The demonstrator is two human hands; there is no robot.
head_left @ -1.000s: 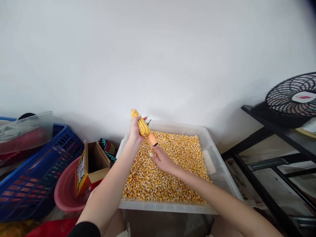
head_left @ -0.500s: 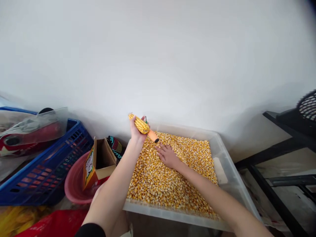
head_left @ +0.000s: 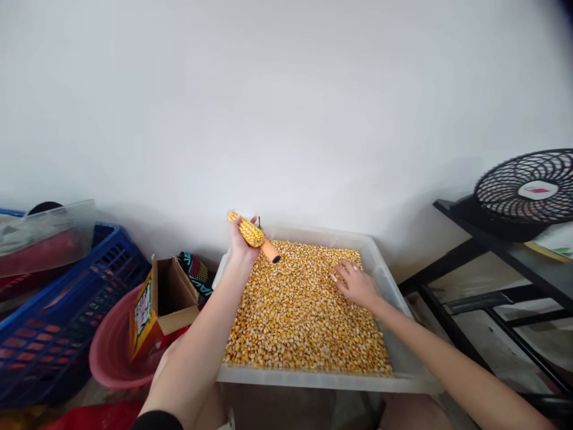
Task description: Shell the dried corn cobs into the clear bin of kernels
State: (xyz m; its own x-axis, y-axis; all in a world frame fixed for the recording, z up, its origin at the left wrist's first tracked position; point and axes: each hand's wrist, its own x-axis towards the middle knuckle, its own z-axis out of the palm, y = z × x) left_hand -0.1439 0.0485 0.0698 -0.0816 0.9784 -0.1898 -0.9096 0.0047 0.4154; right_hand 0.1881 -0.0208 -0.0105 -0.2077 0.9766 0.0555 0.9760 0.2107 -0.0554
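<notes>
My left hand [head_left: 244, 249] is closed around an ear of corn [head_left: 251, 233] with yellow kernels, above the far left part of a clear plastic tub [head_left: 308, 381]. In the same grip is an orange cylinder with a black end [head_left: 271, 251], partly hidden behind the corn. A small green and black piece [head_left: 259, 223] sticks up near the fingertips; what it belongs to I cannot make out. Loose corn kernels [head_left: 295, 316] fill much of the tub. My right hand [head_left: 357, 285] rests on them at the right side, its fingers spread and holding nothing.
Left of the tub, an open cardboard box [head_left: 168, 304] sits in a pink basin [head_left: 101, 346], beside a filled blue crate [head_left: 58, 322]. On the right, a black fan [head_left: 528, 191] stands on a black frame [head_left: 447, 263]. A white wall [head_left: 286, 107] rises behind.
My right hand has moved right across the kernels, fingers still spread. My left hand keeps its hold on the corn and orange cylinder. The view has turned right, bringing more of the fan in.
</notes>
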